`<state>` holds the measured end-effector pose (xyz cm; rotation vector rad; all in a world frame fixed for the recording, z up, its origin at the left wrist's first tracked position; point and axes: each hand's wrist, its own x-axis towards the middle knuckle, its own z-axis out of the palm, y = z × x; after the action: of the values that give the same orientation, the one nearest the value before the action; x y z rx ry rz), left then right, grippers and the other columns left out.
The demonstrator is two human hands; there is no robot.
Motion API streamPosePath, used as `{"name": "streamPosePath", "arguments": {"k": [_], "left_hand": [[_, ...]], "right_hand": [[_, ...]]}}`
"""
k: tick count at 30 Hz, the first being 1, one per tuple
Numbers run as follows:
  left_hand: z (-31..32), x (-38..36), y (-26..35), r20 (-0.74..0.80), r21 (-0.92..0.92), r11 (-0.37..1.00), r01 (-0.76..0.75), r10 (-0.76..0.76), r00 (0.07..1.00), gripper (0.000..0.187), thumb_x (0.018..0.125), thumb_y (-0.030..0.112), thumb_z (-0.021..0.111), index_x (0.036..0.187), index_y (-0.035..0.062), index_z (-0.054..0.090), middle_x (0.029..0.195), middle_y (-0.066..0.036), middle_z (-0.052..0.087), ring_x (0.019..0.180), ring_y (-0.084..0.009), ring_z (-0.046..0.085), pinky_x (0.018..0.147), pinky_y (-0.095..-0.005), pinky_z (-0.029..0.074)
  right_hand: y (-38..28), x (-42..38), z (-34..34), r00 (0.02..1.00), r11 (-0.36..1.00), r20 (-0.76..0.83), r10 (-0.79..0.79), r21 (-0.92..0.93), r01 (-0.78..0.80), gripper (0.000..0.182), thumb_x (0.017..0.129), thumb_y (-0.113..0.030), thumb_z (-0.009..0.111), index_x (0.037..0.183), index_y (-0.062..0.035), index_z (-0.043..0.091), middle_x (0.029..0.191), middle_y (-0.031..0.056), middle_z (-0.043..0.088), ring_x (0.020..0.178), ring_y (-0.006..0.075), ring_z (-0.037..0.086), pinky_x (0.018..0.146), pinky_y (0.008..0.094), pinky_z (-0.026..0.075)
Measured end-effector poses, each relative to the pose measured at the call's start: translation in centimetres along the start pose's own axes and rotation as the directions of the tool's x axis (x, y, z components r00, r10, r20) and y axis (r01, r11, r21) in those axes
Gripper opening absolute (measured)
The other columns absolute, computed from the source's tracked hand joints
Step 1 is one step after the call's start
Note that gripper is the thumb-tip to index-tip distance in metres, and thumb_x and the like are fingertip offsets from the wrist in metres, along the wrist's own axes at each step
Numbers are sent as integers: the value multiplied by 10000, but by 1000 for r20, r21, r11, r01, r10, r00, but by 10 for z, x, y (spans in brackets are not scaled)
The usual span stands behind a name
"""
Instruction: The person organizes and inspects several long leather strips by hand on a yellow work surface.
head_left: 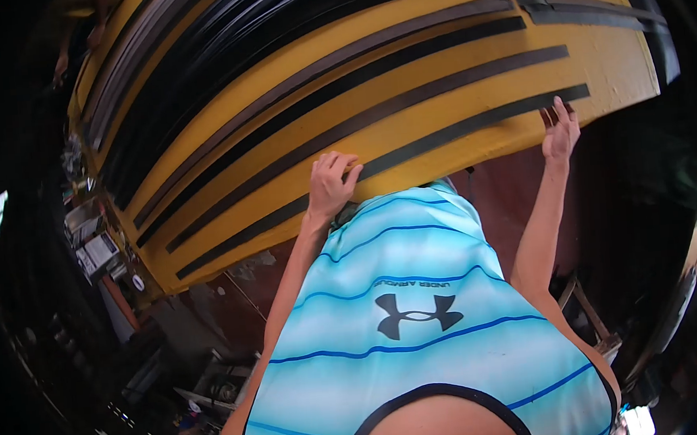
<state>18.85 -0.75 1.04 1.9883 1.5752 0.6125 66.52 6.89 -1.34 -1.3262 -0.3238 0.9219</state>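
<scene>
Long dark strips lie side by side on a yellow table (513,140). My left hand (333,183) rests on the nearest strip (432,140), close to the table's front edge, its fingers bent and slightly apart. Near that strip's right end is my right hand (560,128), palm turned up, with its fingertips at the strip's lower edge. Its fingers are partly spread, and nothing shows gripped in them. Behind the nearest strip lies a brown strip (405,100), then a black strip (371,72).
A thick bundle of glossy black strips (271,29) covers the far part of the table. Short strips (585,11) lie at the right back. Another person's arm (98,29) shows at the upper left. Papers and containers (96,253) stand beyond the left edge.
</scene>
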Motion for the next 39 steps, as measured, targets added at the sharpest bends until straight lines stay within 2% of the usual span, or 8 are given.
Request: {"name": "streamPosePath", "arguments": {"k": [9, 17, 22, 24, 28, 33, 35, 39], "left_hand": [[8, 44, 36, -242, -152, 978, -143, 103, 965, 103, 866, 94, 729, 949, 36, 712, 849, -104, 701, 778, -315, 700, 666, -392, 572], [-40, 0, 1, -302, -324, 937, 128, -230, 925, 162, 914, 197, 681, 973, 59, 740, 938, -130, 730, 859, -313, 712, 751, -399, 579], [-77, -100, -131, -680, -299, 867, 398, -486, 549, 126, 921, 143, 667, 962, 39, 726, 903, -135, 728, 843, -291, 718, 738, -368, 560], [-101, -150, -169, -642, -486, 723, 492, -677, 360, 162, 941, 157, 664, 1002, 24, 732, 834, -90, 739, 769, -158, 708, 714, -303, 546], [-142, -249, -253, -709, -604, 608, 515, -705, 0, 150, 927, 152, 665, 981, 28, 730, 853, -96, 752, 799, -205, 730, 726, -321, 554], [-206, -349, -331, -731, -593, 447, 670, -648, -215, 218, 942, 169, 672, 1129, 69, 722, 976, -108, 756, 914, -243, 723, 810, -363, 552], [-223, -367, -349, -641, -654, 355, 669, -729, -240, 331, 920, 215, 707, 1232, 103, 686, 1041, -108, 756, 944, -290, 720, 841, -405, 552], [-225, -381, -386, -711, -527, 313, 790, -672, -208, 422, 852, 297, 780, 1230, 137, 683, 991, -110, 738, 950, -321, 698, 875, -449, 544]], "right_hand": [[-29, -33, 53, 914, 901, 348, -209, -296, 318, 278, 1013, -146, 627, 1255, -52, 527, 1223, 155, 717, 968, 106, 681, 678, 202, 485], [-54, -88, 131, 818, 716, 478, -321, -443, 540, 193, 1012, -162, 634, 1117, 1, 636, 1164, 108, 749, 889, 83, 653, 683, 212, 464], [-51, -33, 84, 852, 710, 348, -392, -474, 520, 314, 975, -230, 714, 1150, 15, 625, 1067, 104, 737, 887, 153, 685, 701, 251, 550], [-51, -4, 63, 870, 622, 268, -414, -614, 486, 363, 969, -282, 721, 1144, 27, 648, 1058, 119, 728, 892, 186, 698, 722, 289, 588], [-47, 26, 41, 906, 613, 121, -406, -699, 368, 427, 964, -325, 723, 1173, 40, 649, 1038, 135, 716, 899, 228, 711, 744, 330, 615], [-35, 75, -6, 980, 633, -31, -196, -768, 102, 606, 912, -400, 777, 1250, 64, 583, 942, 148, 691, 791, 209, 684, 618, 285, 559], [-32, 64, -4, 978, 447, -126, -166, -893, -39, 856, 844, -435, 840, 1408, 84, 458, 754, 84, 588, 540, 153, 523, 440, 261, 407], [-8, 52, -10, 945, 482, -217, -246, -873, -75, 873, 844, -408, 837, 1463, 56, 434, 649, 54, 515, 515, 137, 461, 433, 275, 401]]}}
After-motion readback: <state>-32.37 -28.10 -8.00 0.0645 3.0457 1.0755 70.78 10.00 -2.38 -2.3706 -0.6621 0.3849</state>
